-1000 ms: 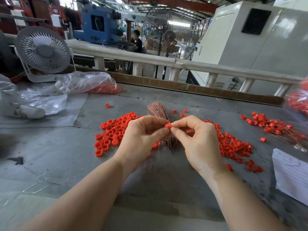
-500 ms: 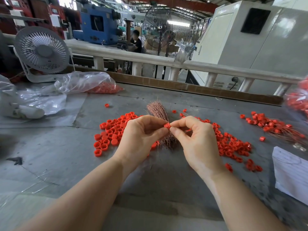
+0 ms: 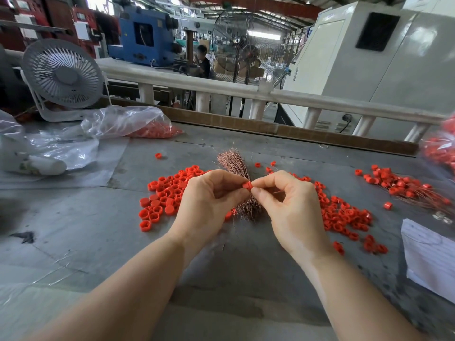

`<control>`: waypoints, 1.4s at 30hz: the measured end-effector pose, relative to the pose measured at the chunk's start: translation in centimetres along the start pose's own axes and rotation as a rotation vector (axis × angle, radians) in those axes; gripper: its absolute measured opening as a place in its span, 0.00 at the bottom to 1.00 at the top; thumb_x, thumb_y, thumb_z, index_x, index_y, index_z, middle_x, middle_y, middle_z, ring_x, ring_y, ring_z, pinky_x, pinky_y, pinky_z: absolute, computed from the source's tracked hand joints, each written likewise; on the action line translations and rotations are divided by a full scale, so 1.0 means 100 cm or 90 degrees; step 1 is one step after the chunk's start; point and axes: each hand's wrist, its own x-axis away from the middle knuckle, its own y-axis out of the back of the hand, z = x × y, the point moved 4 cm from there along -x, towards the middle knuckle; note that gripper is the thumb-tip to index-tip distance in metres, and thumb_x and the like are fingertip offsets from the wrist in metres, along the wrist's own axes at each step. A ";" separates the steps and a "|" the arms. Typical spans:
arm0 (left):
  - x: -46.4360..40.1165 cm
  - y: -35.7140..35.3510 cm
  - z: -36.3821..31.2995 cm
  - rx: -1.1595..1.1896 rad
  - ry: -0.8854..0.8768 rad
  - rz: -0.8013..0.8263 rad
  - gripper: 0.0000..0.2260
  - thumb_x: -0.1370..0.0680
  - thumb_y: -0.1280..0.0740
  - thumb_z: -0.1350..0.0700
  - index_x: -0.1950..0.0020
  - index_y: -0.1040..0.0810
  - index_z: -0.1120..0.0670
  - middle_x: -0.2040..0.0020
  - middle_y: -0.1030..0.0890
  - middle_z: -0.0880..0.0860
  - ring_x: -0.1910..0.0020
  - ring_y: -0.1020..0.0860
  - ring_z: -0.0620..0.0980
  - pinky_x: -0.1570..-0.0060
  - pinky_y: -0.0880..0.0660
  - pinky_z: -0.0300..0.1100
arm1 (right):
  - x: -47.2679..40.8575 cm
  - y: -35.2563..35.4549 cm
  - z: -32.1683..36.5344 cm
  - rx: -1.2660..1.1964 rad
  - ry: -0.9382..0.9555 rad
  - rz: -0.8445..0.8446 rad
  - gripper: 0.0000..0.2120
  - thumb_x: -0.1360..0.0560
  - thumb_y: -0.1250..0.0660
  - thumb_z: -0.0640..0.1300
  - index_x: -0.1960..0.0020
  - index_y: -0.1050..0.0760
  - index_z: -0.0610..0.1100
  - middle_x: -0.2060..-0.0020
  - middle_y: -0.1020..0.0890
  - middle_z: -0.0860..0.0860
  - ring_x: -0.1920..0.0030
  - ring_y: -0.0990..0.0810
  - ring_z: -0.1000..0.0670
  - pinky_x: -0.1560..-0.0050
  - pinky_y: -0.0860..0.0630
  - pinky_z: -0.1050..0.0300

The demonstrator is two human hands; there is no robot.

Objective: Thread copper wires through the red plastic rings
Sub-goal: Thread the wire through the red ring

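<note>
The big grey table [image 3: 103, 217] holds everything, and the bunch of copper wires [image 3: 234, 166] lying in its middle is the thing to find other things by. To the left of the bunch sits a heap of red rings [image 3: 165, 195], touching each other in a pile. To the right of the bunch lies a second spread of red rings [image 3: 344, 215], and far off to the right of it is a pile of finished rings on wires [image 3: 403, 188]. Just in front of the bunch, raised a little above the table, the two hands meet. The left hand [image 3: 209, 203] has its fingers curled and pinches one red ring [image 3: 247, 186] between thumb and fingertip. The right hand [image 3: 293, 207] has its thumb and first finger pressed together right beside that ring, touching it. It looks like it holds a thin wire, but the wire is too fine to see, so I cannot tell for sure. The step in hand seems to be poking a wire into the hole of this one ring. The next move likely calls for a steady left hand and a slow, straight push from the right, so the wire tip finds the small hole and does not bend.
</note>
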 end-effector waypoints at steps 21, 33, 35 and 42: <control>0.001 -0.002 0.004 0.166 0.048 0.036 0.06 0.29 0.32 0.71 0.54 0.21 0.64 0.63 0.16 0.52 0.62 0.17 0.46 0.59 0.22 0.34 | -0.001 0.000 0.002 -0.028 0.027 0.018 0.08 0.29 0.30 0.33 0.59 0.21 0.46 0.62 0.18 0.51 0.61 0.23 0.59 0.59 0.31 0.73; 0.001 -0.002 0.003 0.090 0.022 0.018 0.09 0.30 0.31 0.71 0.58 0.20 0.57 0.64 0.16 0.50 0.62 0.18 0.45 0.55 0.21 0.37 | -0.001 -0.002 -0.004 -0.032 -0.005 0.010 0.09 0.28 0.30 0.35 0.60 0.22 0.49 0.64 0.20 0.58 0.62 0.23 0.64 0.59 0.31 0.74; 0.001 -0.002 0.002 0.069 0.013 0.013 0.10 0.30 0.30 0.71 0.59 0.21 0.56 0.62 0.16 0.51 0.60 0.18 0.47 0.52 0.20 0.39 | -0.001 -0.002 -0.004 -0.030 -0.008 0.009 0.09 0.28 0.30 0.35 0.60 0.22 0.49 0.65 0.20 0.58 0.63 0.23 0.63 0.59 0.31 0.73; 0.001 -0.003 0.000 0.017 -0.008 -0.002 0.11 0.30 0.29 0.70 0.59 0.20 0.53 0.62 0.16 0.48 0.60 0.17 0.46 0.53 0.21 0.38 | 0.000 -0.001 -0.003 -0.016 -0.008 0.001 0.12 0.28 0.30 0.36 0.61 0.24 0.53 0.64 0.20 0.58 0.61 0.23 0.62 0.58 0.31 0.73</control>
